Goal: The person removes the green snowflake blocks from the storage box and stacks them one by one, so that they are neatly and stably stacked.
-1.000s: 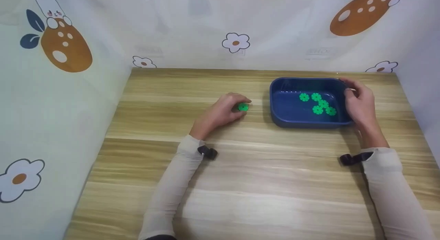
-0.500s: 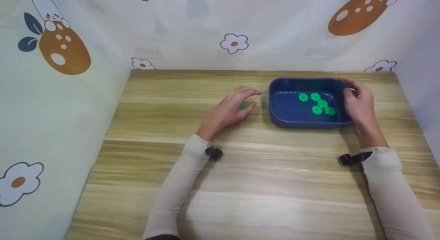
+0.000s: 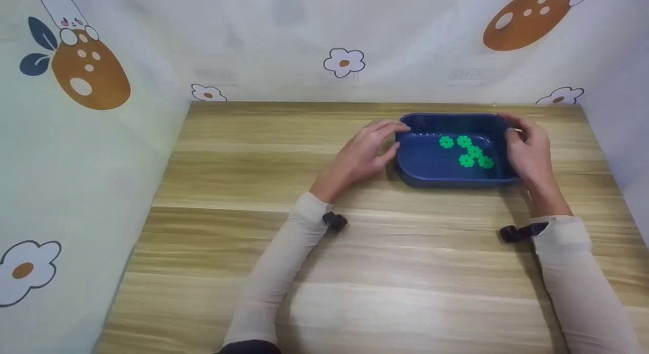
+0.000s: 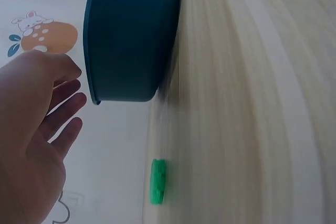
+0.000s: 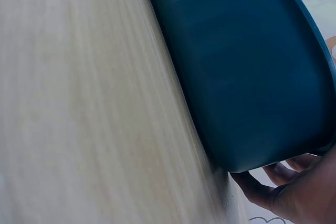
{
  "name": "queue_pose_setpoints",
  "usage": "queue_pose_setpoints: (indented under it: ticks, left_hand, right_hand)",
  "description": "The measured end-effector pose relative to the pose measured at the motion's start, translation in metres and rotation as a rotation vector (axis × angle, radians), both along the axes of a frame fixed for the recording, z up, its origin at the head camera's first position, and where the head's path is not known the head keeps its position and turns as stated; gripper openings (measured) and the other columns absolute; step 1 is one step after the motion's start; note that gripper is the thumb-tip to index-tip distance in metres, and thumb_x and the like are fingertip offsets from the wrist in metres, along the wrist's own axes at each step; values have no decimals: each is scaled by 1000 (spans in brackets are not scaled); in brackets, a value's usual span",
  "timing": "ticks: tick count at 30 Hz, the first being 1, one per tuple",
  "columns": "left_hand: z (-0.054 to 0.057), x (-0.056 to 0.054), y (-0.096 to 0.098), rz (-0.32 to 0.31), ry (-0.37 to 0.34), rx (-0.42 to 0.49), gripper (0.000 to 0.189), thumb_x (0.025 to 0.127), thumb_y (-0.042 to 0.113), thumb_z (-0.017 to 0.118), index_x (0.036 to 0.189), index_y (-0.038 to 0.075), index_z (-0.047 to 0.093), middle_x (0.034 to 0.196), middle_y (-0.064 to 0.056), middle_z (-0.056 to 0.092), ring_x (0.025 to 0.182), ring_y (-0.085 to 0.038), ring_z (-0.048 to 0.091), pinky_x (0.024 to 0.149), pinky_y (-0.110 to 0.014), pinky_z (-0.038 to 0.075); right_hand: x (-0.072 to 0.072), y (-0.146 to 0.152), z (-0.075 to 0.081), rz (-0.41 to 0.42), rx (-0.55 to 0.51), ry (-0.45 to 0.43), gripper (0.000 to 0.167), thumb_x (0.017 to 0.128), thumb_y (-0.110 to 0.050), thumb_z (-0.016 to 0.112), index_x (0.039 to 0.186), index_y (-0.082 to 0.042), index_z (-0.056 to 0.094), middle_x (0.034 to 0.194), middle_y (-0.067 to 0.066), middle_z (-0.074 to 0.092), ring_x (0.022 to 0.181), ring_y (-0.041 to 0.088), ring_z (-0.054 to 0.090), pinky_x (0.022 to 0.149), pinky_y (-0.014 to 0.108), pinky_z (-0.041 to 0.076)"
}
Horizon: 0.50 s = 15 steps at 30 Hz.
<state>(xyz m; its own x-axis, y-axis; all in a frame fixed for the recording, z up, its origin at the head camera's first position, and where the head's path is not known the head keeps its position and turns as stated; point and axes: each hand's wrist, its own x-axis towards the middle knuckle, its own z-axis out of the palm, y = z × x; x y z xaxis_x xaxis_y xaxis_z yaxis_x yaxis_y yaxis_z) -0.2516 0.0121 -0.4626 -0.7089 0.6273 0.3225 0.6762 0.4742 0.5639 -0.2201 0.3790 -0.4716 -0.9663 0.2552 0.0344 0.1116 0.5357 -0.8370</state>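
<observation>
Blue box: five green discs
Left hand: relaxed, near rim
Right hand: grips box
Sixth disc: outside

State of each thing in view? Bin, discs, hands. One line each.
Bin: upright, lidless, right end held.
Five green discs: lying in the bin.
Loose green disc: flat on the table, outside the bin.
Left hand: fingers apart, nothing seen held, at bin's left rim; contact unclear.
Right hand: gripping bin's right end.
</observation>
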Motion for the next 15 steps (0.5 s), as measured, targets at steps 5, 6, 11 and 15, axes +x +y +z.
queue_pose_setpoints:
  ticks: [5,6,11,15]
  left_hand:
    - [0,-3,13,-6,-32,-4,39,109,17,61,148,12,64,155,-3,63,149,-15,54,127,-21,36]
    - [0,-3,16,-9,-37,-3,39,109,17,61,148,12,64,155,-4,62,149,-15,54,127,-22,36]
    - [3,-6,28,-10,-58,-39,40,110,19,60,150,14,63,155,-2,62,148,-14,54,127,-22,37]
    - [7,-9,39,-8,-82,-76,42,111,22,59,152,15,61,156,-1,60,147,-14,55,126,-23,39]
  right_hand:
    - [0,0,-1,-4,-4,-5,47,114,-22,39,156,-18,60,160,11,56,136,17,58,117,32,46]
    - [0,0,-1,-4,-6,-7,47,114,-22,39,156,-19,59,161,11,56,136,17,58,117,32,46]
    - [1,0,0,-1,-14,-19,47,114,-23,38,156,-19,59,162,11,55,136,17,57,114,31,46]
    - [0,0,0,-6,-19,-13,47,114,-22,39,156,-19,59,161,11,56,134,17,58,107,25,46]
